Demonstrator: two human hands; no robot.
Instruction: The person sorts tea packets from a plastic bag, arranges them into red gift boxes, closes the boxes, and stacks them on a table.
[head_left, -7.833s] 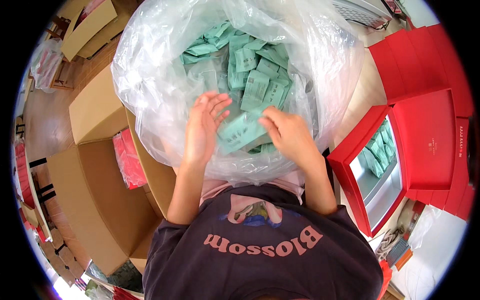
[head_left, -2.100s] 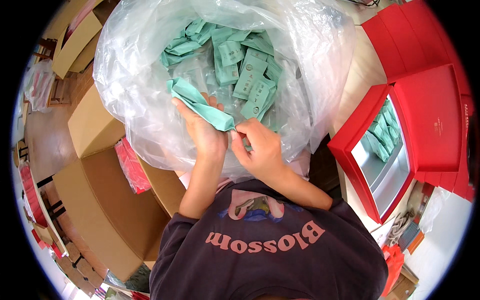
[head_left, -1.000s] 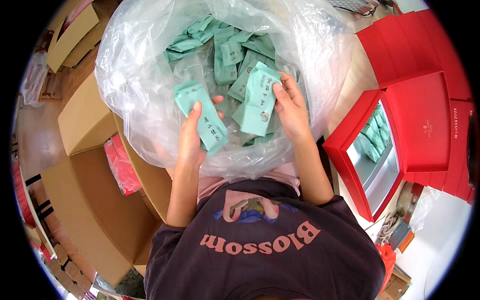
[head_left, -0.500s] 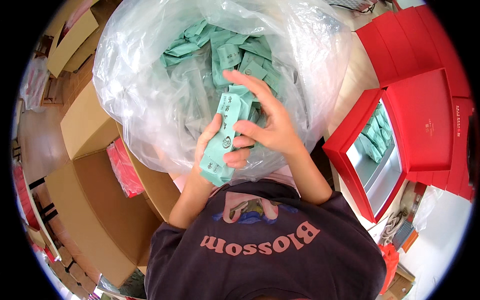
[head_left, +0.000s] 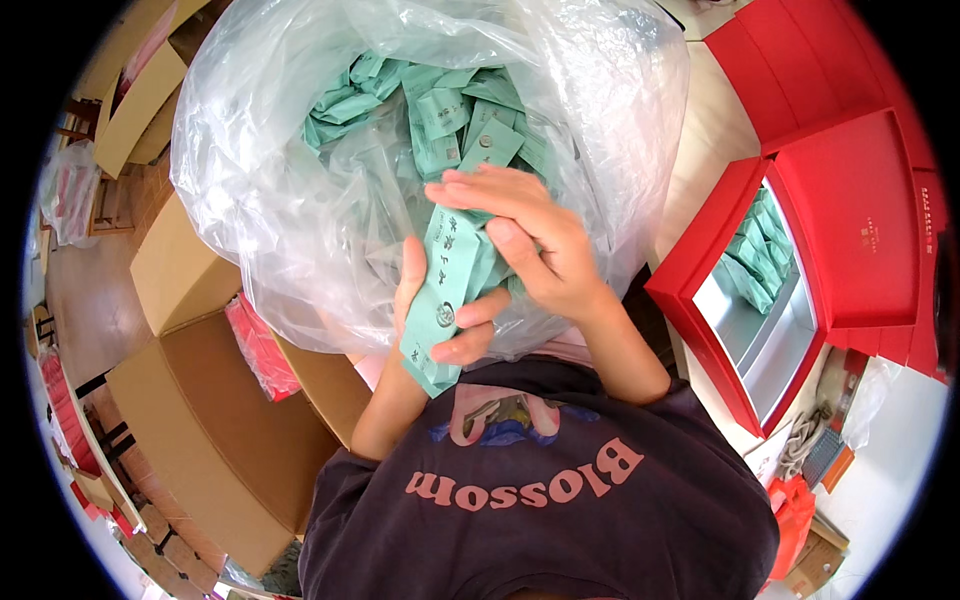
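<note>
A stack of mint-green sachets (head_left: 440,300) with dark printing lies slanted in front of my chest. My left hand (head_left: 470,335) is wrapped round it from below, thumb along one side and fingertips over the other. Pressed over the stack's upper end is my right hand (head_left: 535,230), its fingers bent together across the top edge. Both hands are over the near part of a large clear plastic bag (head_left: 250,220). Inside the bag, more loose green sachets (head_left: 435,115) are heaped toward the far side.
To the right stands an open red gift box (head_left: 700,280) with a silvery inside and several green sachets (head_left: 760,255) at its far end. Red box panels (head_left: 790,80) lie beyond it. At left are open cardboard boxes (head_left: 200,430) and a pink-red wrapped pack (head_left: 262,350).
My right hand has come down from spread fingers onto the stack's top end. The stack has shifted slightly left and toward me, still in my left hand.
</note>
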